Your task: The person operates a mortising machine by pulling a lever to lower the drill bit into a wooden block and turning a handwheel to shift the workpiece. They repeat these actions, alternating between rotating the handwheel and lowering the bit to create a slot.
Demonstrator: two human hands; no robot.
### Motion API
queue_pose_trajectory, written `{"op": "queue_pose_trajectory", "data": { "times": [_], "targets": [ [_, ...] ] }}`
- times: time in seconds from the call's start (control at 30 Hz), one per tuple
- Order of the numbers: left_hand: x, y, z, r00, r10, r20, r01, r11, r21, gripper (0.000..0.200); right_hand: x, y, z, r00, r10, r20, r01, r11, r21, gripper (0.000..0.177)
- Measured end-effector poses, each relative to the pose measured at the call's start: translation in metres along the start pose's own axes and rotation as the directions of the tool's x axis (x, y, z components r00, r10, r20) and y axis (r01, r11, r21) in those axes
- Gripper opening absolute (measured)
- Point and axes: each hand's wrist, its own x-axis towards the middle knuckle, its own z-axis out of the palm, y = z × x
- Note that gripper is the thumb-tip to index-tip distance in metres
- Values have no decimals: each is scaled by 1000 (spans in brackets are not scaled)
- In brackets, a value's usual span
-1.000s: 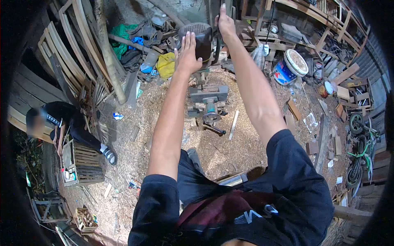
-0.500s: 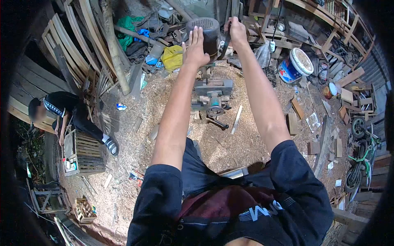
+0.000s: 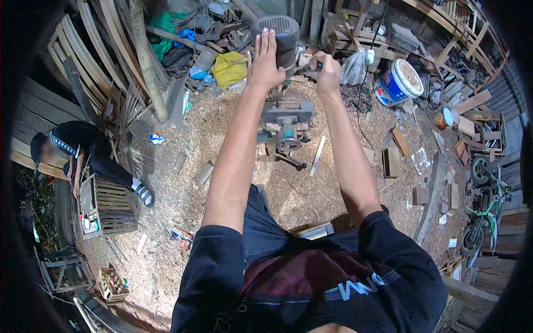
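Machine housing [image 3: 286, 43] appears above the vise [image 3: 286, 112] in the head view, the left hand [image 3: 265, 67] laid flat against it, grip unclosed. The right hand [image 3: 326, 73], curled round a mostly hidden dark handle [image 3: 319, 65], sits lower than a second ago.

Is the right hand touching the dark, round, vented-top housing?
Apart. The head view shows a gap, with background visible, between the right hand and the dark, round, vented-top housing.
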Motion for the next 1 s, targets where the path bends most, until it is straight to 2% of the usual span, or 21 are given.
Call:
{"op": "queue_pose_trajectory", "data": {
  "times": [0.1,0.13,0.23,0.27,0.37,0.4,0.47,0.53,0.57,0.67,0.77,0.9,1.0],
  "targets": [
    [0,-4,-1,999,6,42,-7,1000,26,104,-1,-19,-4,983,182,28,-177,976,-125,39],
    [1,-2,-2,999,-14,49,12,999,41,104,6,-25,-10,948,296,118,-282,952,-121,37],
    [0,6,-14,989,-85,123,71,990,121,104,32,-58,-13,797,525,300,-376,819,-435,45],
    [2,3,-11,990,-85,110,73,991,114,102,43,-50,-13,785,568,246,-312,706,-636,58],
    [4,6,-20,982,-100,158,83,990,111,96,53,-56,-4,711,597,372,-155,649,-745,68],
    [4,4,-20,988,-76,135,68,995,68,94,45,-50,-6,793,510,334,-232,759,-609,61],
    [-3,-3,-11,995,-34,94,36,999,-23,92,28,-24,-10,906,333,262,-246,917,-315,57],
    [-28,-4,-2,996,-8,93,12,999,-44,89,19,-12,-3,970,214,114,-210,977,-44,46],
    [-43,-5,0,996,4,93,0,999,-50,87,13,-11,-1,975,197,101,-195,980,-38,46],
    [-87,-2,8,981,-81,176,111,980,-166,86,-10,-8,-4,988,132,79,-131,991,-27,47],
    [-121,-4,20,980,-91,176,132,962,-239,85,-23,-18,0,992,118,34,-116,991,-60,47],
    [-145,6,21,957,-183,224,234,944,-231,82,-32,-4,-5,997,44,56,-46,998,34,44],
    [-162,2,33,959,-219,179,261,927,-267,80,-45,0,-9,999,23,43,-23,1000,1,43]
  ]
}}
